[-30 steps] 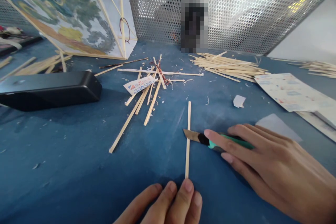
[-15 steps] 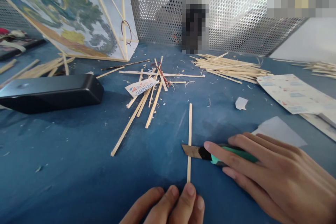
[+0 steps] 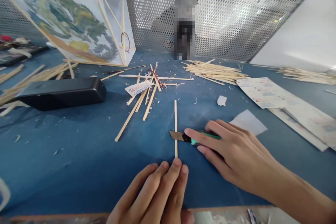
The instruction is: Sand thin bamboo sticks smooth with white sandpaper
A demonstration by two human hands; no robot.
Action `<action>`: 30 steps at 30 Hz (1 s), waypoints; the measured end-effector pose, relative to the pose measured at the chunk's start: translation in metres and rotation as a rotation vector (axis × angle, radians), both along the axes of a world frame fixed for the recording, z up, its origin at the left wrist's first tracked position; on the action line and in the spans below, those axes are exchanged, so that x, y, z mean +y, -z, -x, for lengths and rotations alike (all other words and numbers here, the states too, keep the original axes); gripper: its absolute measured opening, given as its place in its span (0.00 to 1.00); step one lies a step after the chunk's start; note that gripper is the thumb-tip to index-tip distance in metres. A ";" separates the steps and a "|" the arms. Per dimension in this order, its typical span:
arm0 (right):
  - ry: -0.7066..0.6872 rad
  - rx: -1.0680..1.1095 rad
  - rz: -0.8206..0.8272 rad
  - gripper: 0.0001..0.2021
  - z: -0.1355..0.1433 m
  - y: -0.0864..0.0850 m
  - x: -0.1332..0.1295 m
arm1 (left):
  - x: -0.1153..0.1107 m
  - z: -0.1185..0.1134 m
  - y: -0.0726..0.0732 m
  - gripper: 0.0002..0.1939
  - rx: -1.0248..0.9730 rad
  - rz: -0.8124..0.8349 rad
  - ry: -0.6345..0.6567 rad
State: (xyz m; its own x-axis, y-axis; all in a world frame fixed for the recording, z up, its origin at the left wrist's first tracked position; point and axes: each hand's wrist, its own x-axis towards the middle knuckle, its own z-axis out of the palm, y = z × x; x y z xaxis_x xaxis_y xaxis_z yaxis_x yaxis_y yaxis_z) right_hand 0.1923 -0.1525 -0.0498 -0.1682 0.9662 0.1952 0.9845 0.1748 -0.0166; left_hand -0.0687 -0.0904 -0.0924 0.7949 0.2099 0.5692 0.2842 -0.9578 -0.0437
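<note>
A thin wooden strip lies on the blue table, pointing away from me. My left hand presses its near end down with the fingertips. In my right hand is a utility knife with a green and black handle. Its blade lies across the strip, a little beyond my left fingertips. Left of the strip, several loose sticks are crossed in a heap, with a printed paper scrap on top.
A black box-like object stands at the left, before a painted paper frame. More sticks lie near the perforated metal screen. Printed sheets and white paper are at the right. The table's near edge shows below.
The view has shifted, bringing the table's near edge into sight. The blade is still across the strip, and both hands keep their holds.
</note>
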 end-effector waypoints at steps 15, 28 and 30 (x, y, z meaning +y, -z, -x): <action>-0.072 0.093 0.018 0.12 0.004 -0.004 0.024 | -0.012 -0.003 -0.004 0.21 -0.059 0.111 -0.099; -0.229 0.160 0.026 0.12 0.011 -0.005 0.034 | -0.019 -0.001 -0.014 0.22 -0.035 0.169 -0.107; -0.221 0.170 0.019 0.12 0.011 -0.005 0.034 | -0.019 -0.001 -0.014 0.22 -0.039 0.180 -0.111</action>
